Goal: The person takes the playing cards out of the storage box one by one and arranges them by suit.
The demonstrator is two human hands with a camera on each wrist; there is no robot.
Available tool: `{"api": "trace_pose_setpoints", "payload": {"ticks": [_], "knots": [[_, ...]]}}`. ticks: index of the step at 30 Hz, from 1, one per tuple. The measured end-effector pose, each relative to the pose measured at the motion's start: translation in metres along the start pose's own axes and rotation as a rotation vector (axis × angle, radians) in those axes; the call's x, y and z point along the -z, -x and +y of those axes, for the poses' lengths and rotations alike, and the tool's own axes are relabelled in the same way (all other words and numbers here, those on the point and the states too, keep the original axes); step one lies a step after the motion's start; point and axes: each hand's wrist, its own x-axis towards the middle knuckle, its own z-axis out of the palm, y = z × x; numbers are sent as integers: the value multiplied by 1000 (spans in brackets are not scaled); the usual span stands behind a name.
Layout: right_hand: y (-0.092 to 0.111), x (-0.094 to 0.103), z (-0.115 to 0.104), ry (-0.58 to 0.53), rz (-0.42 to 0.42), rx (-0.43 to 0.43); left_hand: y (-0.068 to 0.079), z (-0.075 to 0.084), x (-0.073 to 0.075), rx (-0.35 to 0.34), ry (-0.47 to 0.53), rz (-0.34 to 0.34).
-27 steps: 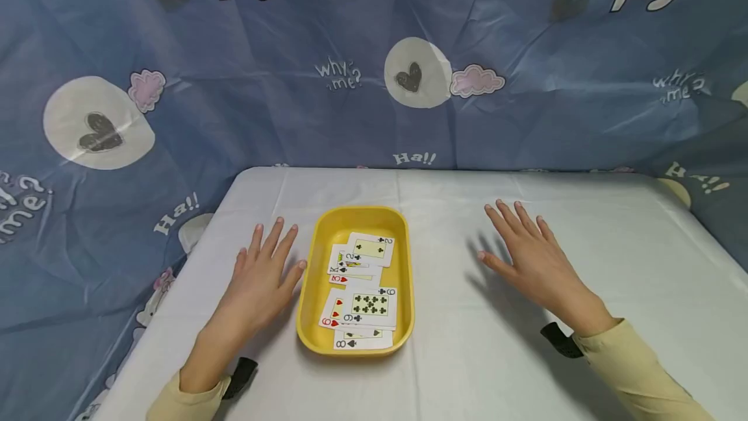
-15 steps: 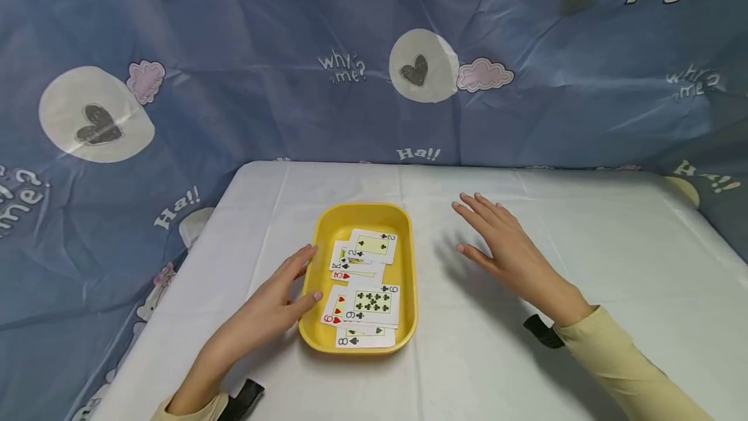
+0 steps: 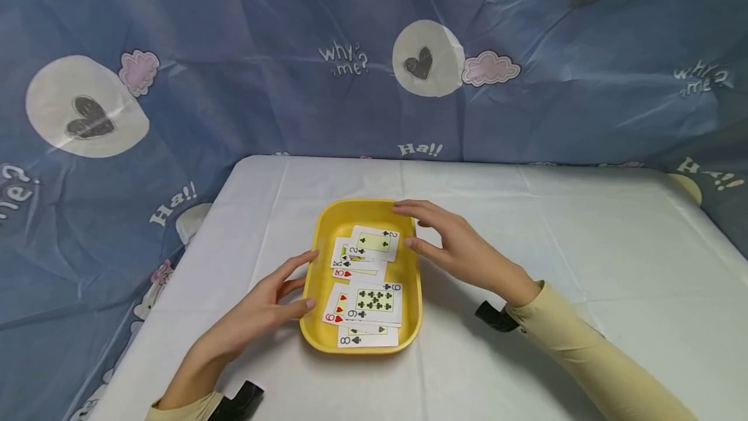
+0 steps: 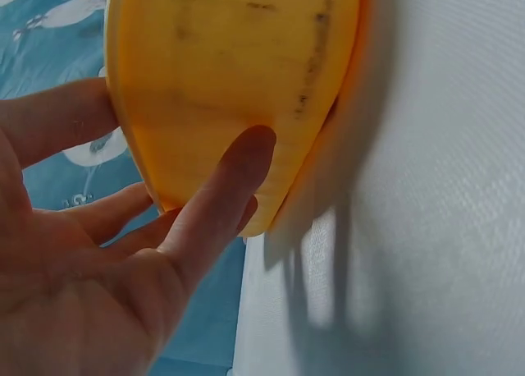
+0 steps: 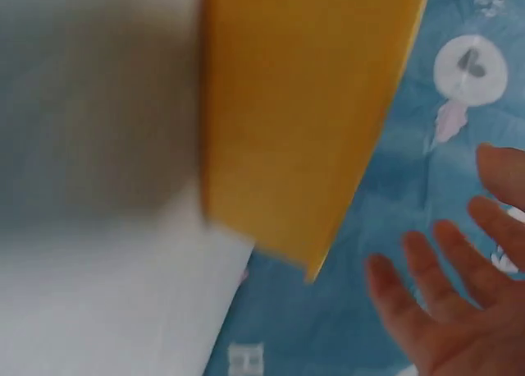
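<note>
Face-up playing cards (image 3: 374, 301) lie in two overlapping groups inside a yellow tray (image 3: 360, 347). A two of clubs (image 3: 374, 243) tops the far group and a nine of clubs tops the near one. At the tray's left side is my left hand (image 3: 252, 317), fingers loosely extended and fingertips right at the rim. In the left wrist view its thumb (image 4: 221, 191) overlaps the tray's outer wall (image 4: 221, 64). My right hand (image 3: 461, 249) hangs over the right rim, its fingers spread and relaxed. Nothing lies between its fingers in the right wrist view.
The tray stands on a white-covered table (image 3: 561, 226), left of its middle. A blue printed cloth (image 3: 280, 96) hangs behind the table and down its left side. Black wrist bands (image 3: 497, 317) show below both hands.
My left hand has moved right to the tray's left rim. My right hand has swept left from the open table to the right rim. The cards keep their places in the tray.
</note>
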Motion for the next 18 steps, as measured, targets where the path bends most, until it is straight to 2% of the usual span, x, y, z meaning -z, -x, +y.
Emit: {"api": "trace_pose_setpoints", "payload": {"ticks": [4,7,11,18], "knots": [[-28,-11,-4,-126,-109,-57,-1,1,3,10,48,-16],[-49,-19,-1,-130,-200,-82,-1,1,4,8,63,-28],[-71,-30,6,-71,-339,-83,0,0,5,8,78,-41],[-90,-42,14,106,-521,-136,4,0,4,27,113,-61]]}}
